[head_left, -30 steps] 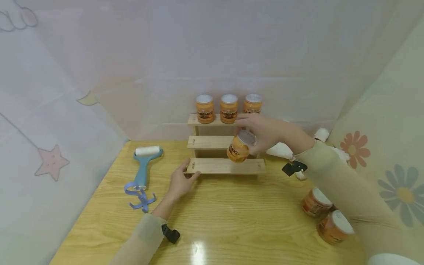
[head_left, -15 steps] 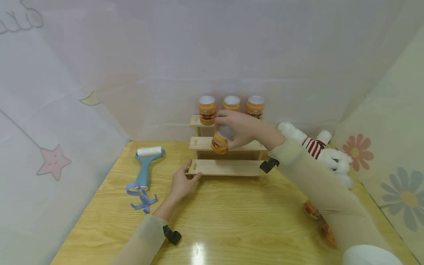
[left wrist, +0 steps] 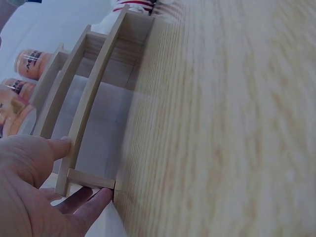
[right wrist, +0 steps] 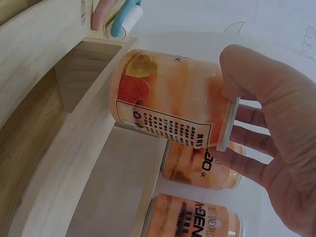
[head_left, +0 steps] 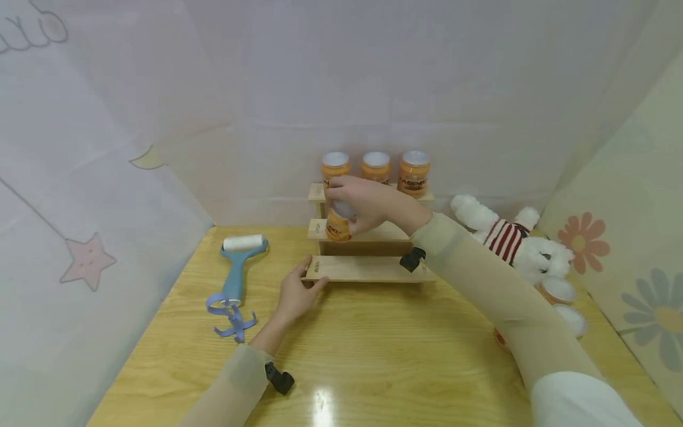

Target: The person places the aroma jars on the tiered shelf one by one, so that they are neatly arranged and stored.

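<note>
A three-step wooden shelf (head_left: 368, 268) stands at the back of the table. Three orange jars with white lids (head_left: 376, 166) line its top step. My right hand (head_left: 344, 201) grips another orange jar (head_left: 337, 224) by its lid end, low over the left end of the middle step. In the right wrist view this jar (right wrist: 168, 106) lies tilted in my fingers (right wrist: 276, 148), with the top-step jars (right wrist: 202, 170) behind it. My left hand (head_left: 306, 281) rests with straight fingers against the left end of the bottom step (left wrist: 84, 177), thumb (left wrist: 57, 145) on top.
A blue lint roller (head_left: 235, 267) lies on the table to the left. A white plush toy in a striped shirt (head_left: 512, 237) lies right of the shelf. More white-lidded jars (head_left: 557, 290) sit behind my right arm. Cloth walls close in the back and sides.
My right hand has carried the jar leftward from the shelf's middle to the left end of the middle step. The left hand has stayed at the bottom step's end.
</note>
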Available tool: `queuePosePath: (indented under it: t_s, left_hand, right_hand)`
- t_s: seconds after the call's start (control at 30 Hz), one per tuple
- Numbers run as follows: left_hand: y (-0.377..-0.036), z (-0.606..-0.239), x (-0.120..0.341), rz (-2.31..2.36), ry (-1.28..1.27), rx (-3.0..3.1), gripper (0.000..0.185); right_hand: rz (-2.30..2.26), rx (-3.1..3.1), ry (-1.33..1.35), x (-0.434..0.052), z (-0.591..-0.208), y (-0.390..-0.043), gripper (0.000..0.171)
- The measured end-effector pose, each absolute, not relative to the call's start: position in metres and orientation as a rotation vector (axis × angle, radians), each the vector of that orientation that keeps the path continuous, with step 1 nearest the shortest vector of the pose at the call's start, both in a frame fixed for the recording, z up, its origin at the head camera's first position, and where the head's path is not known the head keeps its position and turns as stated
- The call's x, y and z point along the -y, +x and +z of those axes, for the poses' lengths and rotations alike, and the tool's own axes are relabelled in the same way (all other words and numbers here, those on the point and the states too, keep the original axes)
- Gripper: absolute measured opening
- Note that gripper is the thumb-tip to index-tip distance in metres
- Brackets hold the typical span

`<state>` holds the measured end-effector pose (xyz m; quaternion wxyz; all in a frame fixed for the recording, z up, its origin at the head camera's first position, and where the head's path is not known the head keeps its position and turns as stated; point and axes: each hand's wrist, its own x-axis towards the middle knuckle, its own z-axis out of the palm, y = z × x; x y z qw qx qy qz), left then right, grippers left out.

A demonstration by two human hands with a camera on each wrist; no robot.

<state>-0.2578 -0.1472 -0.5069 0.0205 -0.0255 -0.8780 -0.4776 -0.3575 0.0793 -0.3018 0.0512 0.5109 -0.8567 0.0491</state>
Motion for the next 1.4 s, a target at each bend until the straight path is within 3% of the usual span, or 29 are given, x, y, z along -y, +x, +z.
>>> queuePosePath:
  t_s: [0.4, 0.77, 1.03, 1.4]
  left_hand:
    - [-0.252, -0.511, 0.144, -1.489, -0.082, 2.709, 0.081]
    - [-0.252, -0.509, 0.140, -1.497, -0.086, 2.704, 0.080]
    - [-0.254, -0.511, 0.139, -1.502, -0.084, 2.706, 0.080]
    - [-0.257, -0.513, 0.141, -1.487, -0.070, 2.720, 0.081]
  right_hand:
    - [0.140, 2.657, 1.569, -0.074, -0.308, -0.363, 0.043]
    - [0.126, 2.638, 1.620, -0.075, -0.319, -0.361, 0.051]
    - [0.192, 2.613, 1.578, -0.079, -0.328, -0.358, 0.045]
    - [0.190, 2.617, 1.557, -0.082, -0.332, -0.360, 0.050]
